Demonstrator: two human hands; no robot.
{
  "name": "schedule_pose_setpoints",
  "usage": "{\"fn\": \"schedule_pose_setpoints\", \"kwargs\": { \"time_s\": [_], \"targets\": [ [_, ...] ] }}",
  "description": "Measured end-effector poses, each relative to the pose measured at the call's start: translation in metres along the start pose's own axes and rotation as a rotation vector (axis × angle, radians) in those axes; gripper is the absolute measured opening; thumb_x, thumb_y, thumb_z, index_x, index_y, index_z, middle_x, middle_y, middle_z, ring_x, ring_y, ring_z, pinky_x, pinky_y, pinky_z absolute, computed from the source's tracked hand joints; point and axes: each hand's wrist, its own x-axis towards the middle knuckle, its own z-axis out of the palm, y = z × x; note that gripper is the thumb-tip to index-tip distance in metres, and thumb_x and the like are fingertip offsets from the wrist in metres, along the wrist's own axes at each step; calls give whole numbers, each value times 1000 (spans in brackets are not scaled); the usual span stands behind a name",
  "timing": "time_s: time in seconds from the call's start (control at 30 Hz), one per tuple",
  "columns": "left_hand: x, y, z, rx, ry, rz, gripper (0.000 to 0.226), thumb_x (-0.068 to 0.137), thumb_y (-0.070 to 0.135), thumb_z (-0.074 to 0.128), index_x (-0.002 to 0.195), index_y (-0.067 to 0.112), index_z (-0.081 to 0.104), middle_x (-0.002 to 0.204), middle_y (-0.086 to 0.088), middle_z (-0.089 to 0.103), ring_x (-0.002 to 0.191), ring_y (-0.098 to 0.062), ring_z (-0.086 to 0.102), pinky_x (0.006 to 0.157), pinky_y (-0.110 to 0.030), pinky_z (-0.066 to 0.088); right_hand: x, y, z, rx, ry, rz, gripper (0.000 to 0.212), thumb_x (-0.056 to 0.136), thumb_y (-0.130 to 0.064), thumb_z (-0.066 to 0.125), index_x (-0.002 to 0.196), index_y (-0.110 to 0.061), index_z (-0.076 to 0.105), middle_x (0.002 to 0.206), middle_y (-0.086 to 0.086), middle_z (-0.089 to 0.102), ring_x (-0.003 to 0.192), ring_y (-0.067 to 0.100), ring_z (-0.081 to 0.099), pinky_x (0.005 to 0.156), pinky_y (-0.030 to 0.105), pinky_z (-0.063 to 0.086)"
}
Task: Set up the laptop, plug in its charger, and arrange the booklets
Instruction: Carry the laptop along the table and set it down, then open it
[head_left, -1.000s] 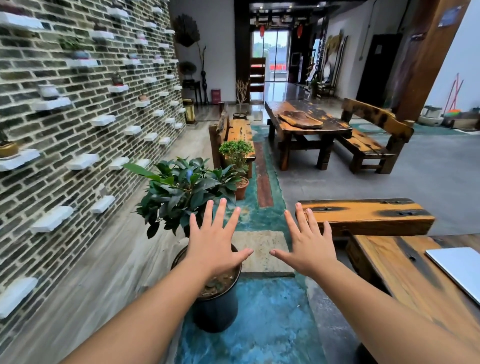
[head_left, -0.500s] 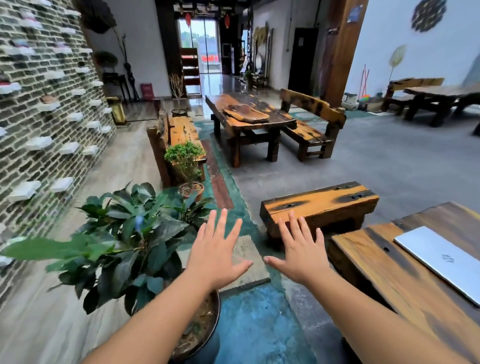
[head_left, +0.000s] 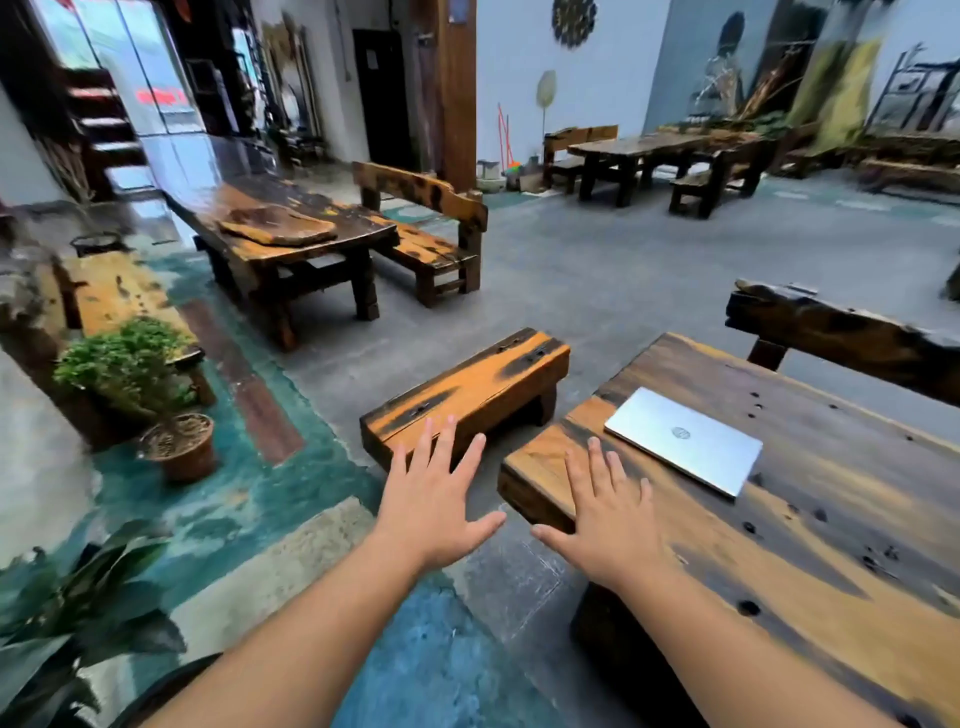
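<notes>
A silver laptop lies closed and flat on a dark, orange-streaked wooden table at the right. My right hand hovers palm down over the table's near left corner, fingers spread, a short way left of the laptop and not touching it. My left hand is held out beside it over the floor, also spread and holding nothing. No charger or booklets are in view.
A low wooden stool stands on the floor just left of the table. A bench back runs behind the table. Potted plants sit at the left. Another table with a bench stands further off.
The view has swung right, from the brick wall and big plant to the table. The laptop has come fully into view, and both hands stay spread in front.
</notes>
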Motion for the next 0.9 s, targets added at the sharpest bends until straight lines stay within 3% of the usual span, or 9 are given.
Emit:
{"fn": "schedule_pose_setpoints", "kwargs": {
  "time_s": [0.2, 0.43, 0.9],
  "targets": [
    [95, 64, 20, 1, -39, 174, 98, 72, 89, 16, 153, 38, -6, 162, -7, -14, 149, -31, -17, 118, -56, 1, 27, 93, 6, -4, -19, 192, 111, 64, -96, 12, 153, -33, -11, 154, -2, -33, 150, 22, -13, 115, 59, 7],
    [174, 134, 45, -20, -76, 337, 99, 72, 89, 15, 153, 37, -7, 164, -6, -13, 150, -30, -15, 118, -56, 5, 44, 179, 16, 3, -34, 378, 116, 57, -98, 1, 152, -33, -11, 151, -4, -35, 150, 23, -10, 114, 60, 8],
    [303, 178, 111, -86, -168, 513, 98, 73, 88, 18, 153, 37, -8, 164, -8, -11, 150, -30, -15, 118, -55, 7, 107, 240, 48, 20, -142, 586, 114, 60, -95, 9, 151, -33, -16, 152, -2, -36, 150, 22, -13, 116, 57, 10]
  ]
}}
